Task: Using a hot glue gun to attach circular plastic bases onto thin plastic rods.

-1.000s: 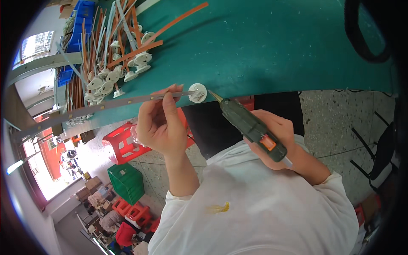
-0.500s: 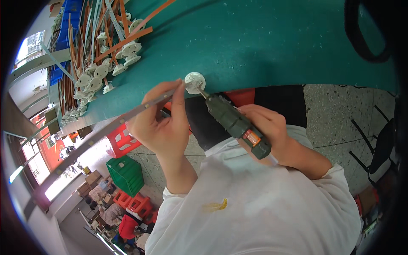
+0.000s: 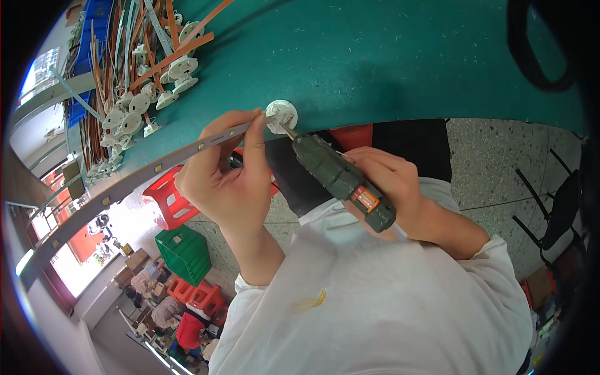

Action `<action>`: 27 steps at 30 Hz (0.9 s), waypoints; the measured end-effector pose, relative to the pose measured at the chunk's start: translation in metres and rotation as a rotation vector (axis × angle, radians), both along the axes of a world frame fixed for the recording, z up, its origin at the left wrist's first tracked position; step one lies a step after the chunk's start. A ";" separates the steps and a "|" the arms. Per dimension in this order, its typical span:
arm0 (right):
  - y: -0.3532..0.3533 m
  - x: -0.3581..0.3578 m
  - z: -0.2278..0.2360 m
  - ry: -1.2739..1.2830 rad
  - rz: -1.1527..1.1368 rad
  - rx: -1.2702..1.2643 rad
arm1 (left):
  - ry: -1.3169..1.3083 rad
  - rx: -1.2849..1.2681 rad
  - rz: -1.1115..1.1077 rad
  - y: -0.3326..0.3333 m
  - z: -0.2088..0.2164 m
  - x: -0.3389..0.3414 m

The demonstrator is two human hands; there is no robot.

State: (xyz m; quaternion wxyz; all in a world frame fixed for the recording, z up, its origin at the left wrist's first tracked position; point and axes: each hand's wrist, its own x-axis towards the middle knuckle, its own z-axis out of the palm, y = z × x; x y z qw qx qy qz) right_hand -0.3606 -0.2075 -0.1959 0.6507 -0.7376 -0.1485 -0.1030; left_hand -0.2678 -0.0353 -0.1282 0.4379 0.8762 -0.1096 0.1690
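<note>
Between the thumb and fingertips of my left hand point(image 3: 228, 165) is one end of a long LED strip point(image 3: 158, 169), which runs off toward the lower left. Its held end meets a round white plastic base point(image 3: 281, 117) at the front edge of the table. My right hand point(image 3: 390, 184) is wrapped round a dark green hot glue gun point(image 3: 328, 169), its handle mostly hidden by the fingers. The gun's metal nozzle points up and left, touching or very close to the base; which one I cannot tell. A pale stick shows at its rear.
Many strips with white round bases point(image 3: 131, 123) lie piled at the left of the green table point(image 3: 387, 62). A black strap point(image 3: 540, 69) hangs at upper right. Below stand a green crate point(image 3: 182, 253), a red basket point(image 3: 172, 200) and a black chair point(image 3: 559, 212). People sit at lower left.
Both hands, the base and the glue gun sit slightly further left in view, as does the pile. The strip has turned so its row of LEDs shows more plainly.
</note>
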 end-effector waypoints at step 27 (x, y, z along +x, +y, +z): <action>0.004 0.005 -0.005 -0.004 -0.082 0.001 | 0.052 0.058 -0.044 0.004 0.005 0.001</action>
